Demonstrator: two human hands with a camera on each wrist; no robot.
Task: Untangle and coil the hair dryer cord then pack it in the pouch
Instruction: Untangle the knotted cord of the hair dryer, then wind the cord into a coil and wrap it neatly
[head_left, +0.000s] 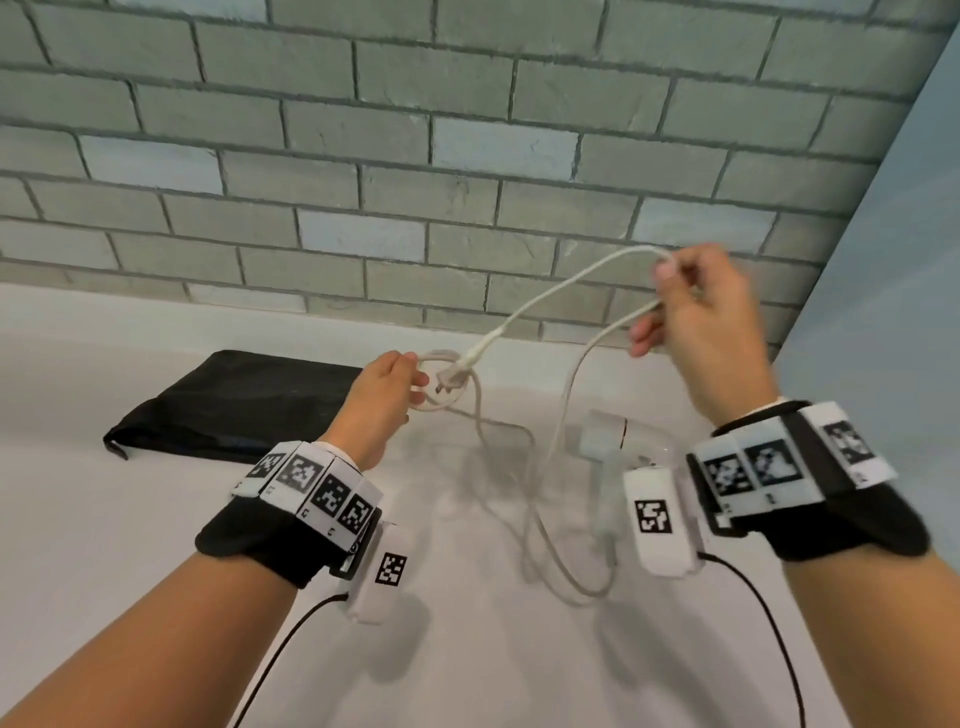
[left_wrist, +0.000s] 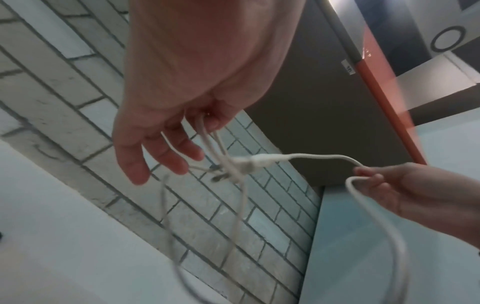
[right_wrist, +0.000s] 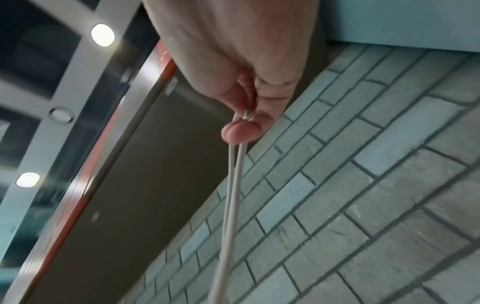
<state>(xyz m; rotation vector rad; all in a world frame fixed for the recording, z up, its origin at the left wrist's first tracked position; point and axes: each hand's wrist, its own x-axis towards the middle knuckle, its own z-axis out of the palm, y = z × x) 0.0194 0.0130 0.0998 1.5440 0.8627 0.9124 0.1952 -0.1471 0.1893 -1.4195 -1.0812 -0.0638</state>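
A white hair dryer (head_left: 618, 441) lies on the white table (head_left: 156, 545), partly behind my right wrist band. Its white cord (head_left: 561, 283) rises in a loop to my right hand (head_left: 696, 312), which pinches the bend between thumb and fingers (right_wrist: 241, 131). The plug (head_left: 457, 371) hangs through a small cord loop that my left hand (head_left: 389, 389) pinches. In the left wrist view the plug (left_wrist: 249, 162) crosses the strands held by my left hand (left_wrist: 207, 121), whose other fingers (left_wrist: 166, 152) are spread. More cord (head_left: 550, 551) lies tangled on the table. A black pouch (head_left: 234, 405) lies flat at the left.
A grey brick wall (head_left: 415, 156) runs along the table's far edge. A pale blue panel (head_left: 893, 312) stands at the right. Black cables (head_left: 763, 613) trail from both wrist bands toward me.
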